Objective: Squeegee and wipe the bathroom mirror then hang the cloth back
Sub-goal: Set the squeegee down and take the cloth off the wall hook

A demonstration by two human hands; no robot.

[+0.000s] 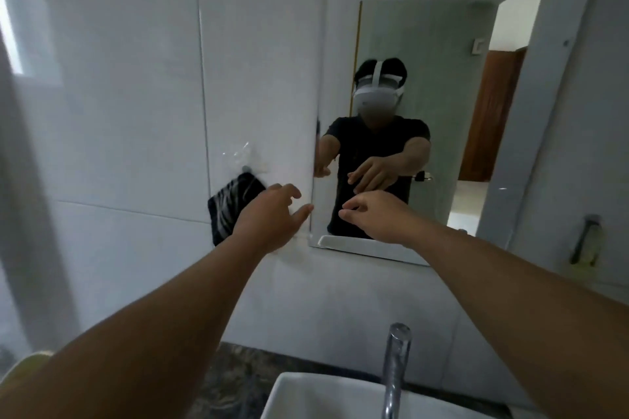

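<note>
Currently I log: cloth [231, 206], black with pale streaks, hanging from a hook [245, 168] on the white tiled wall, just left of the mirror [425, 119]. My left hand [269, 214] partly covers it, fingers loosely spread, holding nothing. My right hand [371, 214] before the mirror, fingers relaxed, empty.

My dark stone countertop [231, 381] carries the white basin [306, 398], the chrome tap [396, 371] standing at its back; on the wall tiles [136, 112] a dark cloth [228, 207] hangs from a hook [245, 168]
</note>
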